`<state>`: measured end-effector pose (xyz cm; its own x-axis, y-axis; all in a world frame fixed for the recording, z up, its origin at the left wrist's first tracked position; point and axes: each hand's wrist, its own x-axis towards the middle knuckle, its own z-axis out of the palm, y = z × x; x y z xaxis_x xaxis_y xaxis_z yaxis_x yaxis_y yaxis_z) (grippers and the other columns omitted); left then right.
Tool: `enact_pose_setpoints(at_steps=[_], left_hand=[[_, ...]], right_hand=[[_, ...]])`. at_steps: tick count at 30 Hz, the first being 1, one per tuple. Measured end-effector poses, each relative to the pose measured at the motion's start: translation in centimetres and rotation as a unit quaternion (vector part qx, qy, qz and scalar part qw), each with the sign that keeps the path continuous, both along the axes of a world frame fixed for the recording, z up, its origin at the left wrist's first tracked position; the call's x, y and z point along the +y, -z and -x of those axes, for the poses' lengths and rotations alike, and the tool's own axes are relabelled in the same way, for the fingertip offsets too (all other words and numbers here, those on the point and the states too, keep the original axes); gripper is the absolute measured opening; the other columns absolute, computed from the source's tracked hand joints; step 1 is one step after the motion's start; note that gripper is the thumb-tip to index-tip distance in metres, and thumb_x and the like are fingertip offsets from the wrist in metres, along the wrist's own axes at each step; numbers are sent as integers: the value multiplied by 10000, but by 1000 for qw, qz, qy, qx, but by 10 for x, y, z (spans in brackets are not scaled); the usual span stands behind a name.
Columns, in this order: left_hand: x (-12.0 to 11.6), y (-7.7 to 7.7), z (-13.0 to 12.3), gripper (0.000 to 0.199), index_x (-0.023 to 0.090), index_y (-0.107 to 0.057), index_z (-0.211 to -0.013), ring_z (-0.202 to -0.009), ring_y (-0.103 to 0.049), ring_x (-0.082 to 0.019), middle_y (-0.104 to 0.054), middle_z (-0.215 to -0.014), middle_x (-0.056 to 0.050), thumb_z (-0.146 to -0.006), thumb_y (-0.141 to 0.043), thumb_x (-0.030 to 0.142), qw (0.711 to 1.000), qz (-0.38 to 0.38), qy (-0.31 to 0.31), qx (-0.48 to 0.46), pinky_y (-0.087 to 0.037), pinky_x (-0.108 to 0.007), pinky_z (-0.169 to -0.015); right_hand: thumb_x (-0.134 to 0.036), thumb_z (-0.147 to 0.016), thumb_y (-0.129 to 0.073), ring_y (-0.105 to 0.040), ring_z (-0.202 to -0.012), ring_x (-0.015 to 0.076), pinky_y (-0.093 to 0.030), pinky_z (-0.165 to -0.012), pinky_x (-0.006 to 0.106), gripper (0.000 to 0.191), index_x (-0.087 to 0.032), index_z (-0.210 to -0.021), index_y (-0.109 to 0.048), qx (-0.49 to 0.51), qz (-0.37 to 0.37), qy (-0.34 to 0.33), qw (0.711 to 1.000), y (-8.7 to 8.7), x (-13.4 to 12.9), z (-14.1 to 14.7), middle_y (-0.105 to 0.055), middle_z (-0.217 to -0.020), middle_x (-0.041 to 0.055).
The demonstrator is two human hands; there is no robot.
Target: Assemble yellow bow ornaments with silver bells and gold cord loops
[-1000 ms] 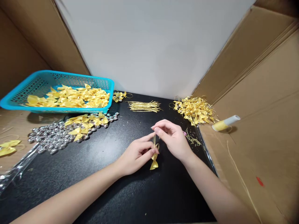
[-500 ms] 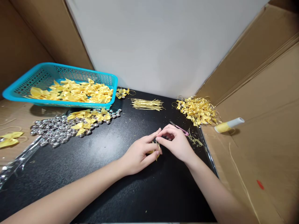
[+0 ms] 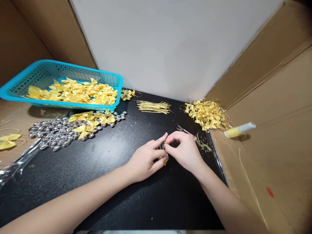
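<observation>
My left hand [image 3: 147, 159] is closed on a yellow ribbon bow [image 3: 165, 161], which shows only in part below its fingers. A thin gold cord [image 3: 163, 145] rises from the bow between my two hands, with the left index finger stretched along it. Thumb and fingertips of my right hand [image 3: 184, 148] pinch the cord just right of the left fingers. Whether a silver bead is fixed to the bow is hidden. Right behind the right hand lies a pair of small pink-handled scissors [image 3: 187, 132] on the black tabletop [image 3: 117, 201].
A blue basket [image 3: 73, 103] of yellow bows stands at the back left. Before it lie silver beads [image 3: 55, 133] with several bows on top. Cut gold cords [image 3: 153, 107] lie at the back. Finished-looking corded bows [image 3: 206, 113] are heaped right, near a pale tube [image 3: 240, 130] and cord scraps [image 3: 203, 143].
The right fingertips have shifted slightly right and the left fingers have opened a little around the cord. More of the scissors shows. The view has tilted slightly.
</observation>
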<state>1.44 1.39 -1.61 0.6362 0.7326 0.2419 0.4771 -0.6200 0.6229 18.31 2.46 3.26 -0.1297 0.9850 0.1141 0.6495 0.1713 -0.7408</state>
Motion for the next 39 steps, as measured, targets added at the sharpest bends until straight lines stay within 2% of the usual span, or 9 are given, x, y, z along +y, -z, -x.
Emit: enact_pose_setpoints(at_steps=[3,6,9,14,19,23,27,33,39], left_hand=[[0,2,-1,253,216,-729,-903,-905,-619,-237,-377,-1551,-122,-913,-477,236,1000,-18,-6,18,-501,-422,-822],[0,3,-1,262,223,-728,-899,-887,-598,-230,-368,-1557,-111,-919,-468,244,999,-33,-4,28,-497,-414,-806],[-1,3,-1,262,214,-716,-873,-868,-586,-222,-388,-1546,-110,-925,-462,251,998,-43,-1,39,-498,-402,-791],[-1,2,0,244,207,-701,-833,-847,-583,-215,-411,-1532,-113,-916,-475,248,998,-45,-4,46,-500,-397,-773],[1,0,1,239,208,-712,-821,-865,-609,-215,-370,-1553,-130,-905,-488,223,999,-27,-17,24,-499,-406,-795],[3,0,2,238,204,-712,-828,-977,-634,-250,-393,-1538,-141,-905,-488,217,1000,-15,-17,8,-496,-417,-826],[2,0,4,248,196,-708,-842,-1178,-583,-277,-411,-1526,-148,-920,-472,213,1000,-13,-3,-12,-477,-411,-891],[4,-3,9,264,194,-708,-825,-990,-626,-222,-400,-1538,-119,-935,-471,233,1000,-18,9,-23,-472,-390,-859],[7,-4,11,256,182,-689,-766,-865,-587,-171,-396,-1545,-88,-921,-488,214,999,-7,19,-36,-469,-358,-820]], right_hand=[[-99,-685,-612,-659,-672,178,-505,-691,316,117,-196,-622,-632,1,42,15,999,1,-1,4,-699,-692,17],[-117,-654,-625,-652,-616,160,-512,-619,285,113,-205,-677,-557,98,107,24,989,10,0,4,-667,-672,-7],[-141,-612,-649,-616,-547,131,-479,-533,250,231,-220,-762,-492,176,162,29,971,21,2,1,-632,-675,-41],[-158,-597,-653,-578,-576,111,-458,-564,252,273,-216,-809,-491,189,185,-2,964,26,6,-6,-631,-751,-36],[-282,-744,-587,-617,-797,160,-470,-741,306,143,-189,-849,-613,204,172,-25,963,25,9,-19,-665,-843,21],[-173,-752,-570,-602,-858,177,-434,-745,316,179,-203,-891,-679,131,129,-106,977,27,4,-23,-683,-938,30],[-129,-787,-563,-604,-950,198,-435,-831,346,180,-199,-890,-693,149,111,-184,965,27,1,-22,-675,-977,45],[-177,-821,-652,-617,-935,196,-456,-897,369,59,-199,-862,-688,165,75,-220,959,26,1,-27,-690,-930,43],[-212,-778,-746,-631,-872,184,-472,-874,360,78,-197,-787,-670,182,63,-190,963,30,-5,-27,-686,-870,28]])
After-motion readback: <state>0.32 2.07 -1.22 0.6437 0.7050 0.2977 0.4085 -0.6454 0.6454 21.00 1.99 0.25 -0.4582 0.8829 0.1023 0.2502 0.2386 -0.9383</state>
